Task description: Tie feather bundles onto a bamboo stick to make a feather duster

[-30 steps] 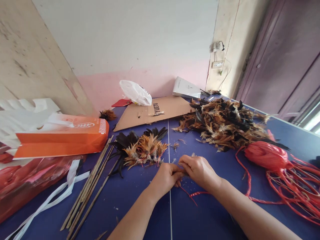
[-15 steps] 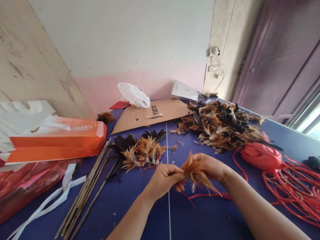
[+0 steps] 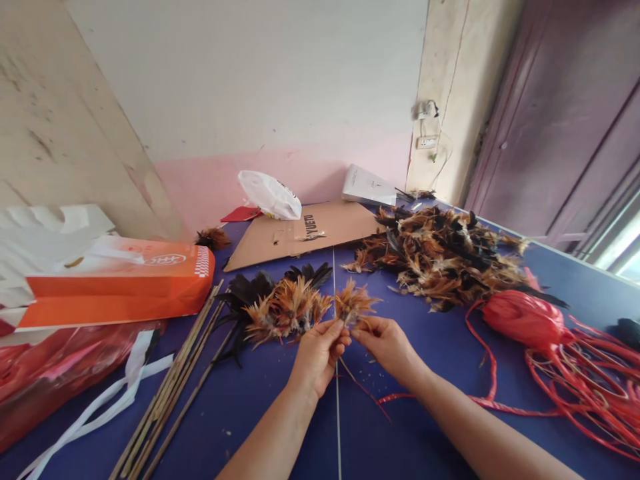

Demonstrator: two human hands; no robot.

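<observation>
A small bunch of brown feathers (image 3: 354, 301) stands upright, its tips fanned away from me. My left hand (image 3: 321, 352) pinches it by the base between thumb and fingers. From the right, my right hand (image 3: 390, 348) is closed at the same base, its fingertips pinching the lower feathers. Below the left hand a thin strand hangs toward the table, near the end of a red plastic string (image 3: 493, 402). Just left of the bunch lies a row of brown feather bunches (image 3: 293, 307) with black feathers (image 3: 247, 290) among them.
A large heap of loose feathers (image 3: 440, 257) covers the back right, with a red string bundle (image 3: 525, 320) before it. Thin sticks (image 3: 173, 383) and an orange paper bag (image 3: 117, 293) lie left. Behind are flat cardboard (image 3: 345, 223), a white plastic bag (image 3: 270, 195) and a white box (image 3: 369, 185).
Both hands have moved slightly, the right one leftward and down. The feather bunch, formerly lying rightward over the right palm, now points up and away. The red string has shifted.
</observation>
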